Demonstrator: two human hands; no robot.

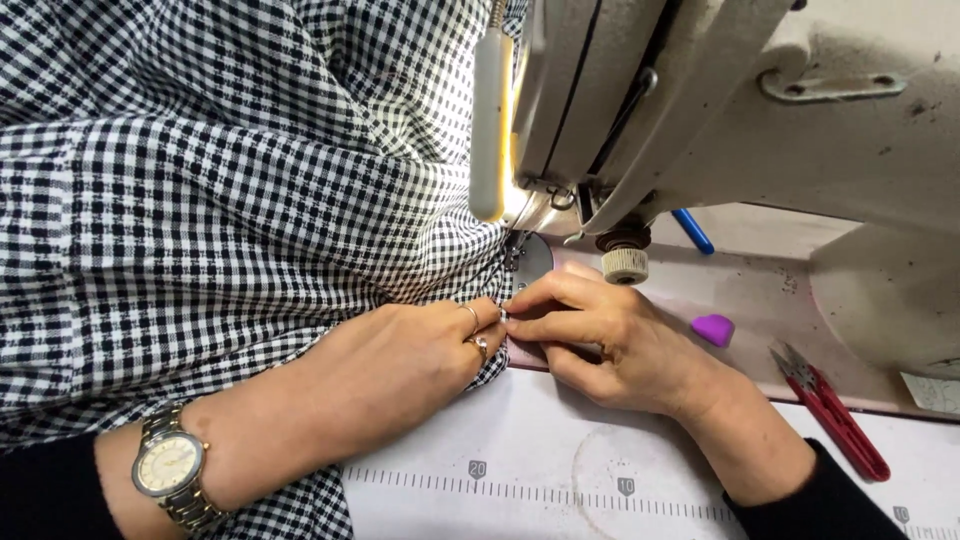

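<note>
Two hands at centre frame, meeting at a fabric edge below the sewing machine (760,110) head. Left hand (400,365): fingers curled, pinching and bunching the black-and-white checked fabric (200,200), which fills the upper left. Right hand (600,340): fingertips pressed on the same edge, just before the presser foot (517,250). Advice: keep the edge flat and aligned, fingertips clear of the needle. Lower right: red thread snips (835,415); purple chalk piece (713,329); printed ruler on the table (560,480).
</note>
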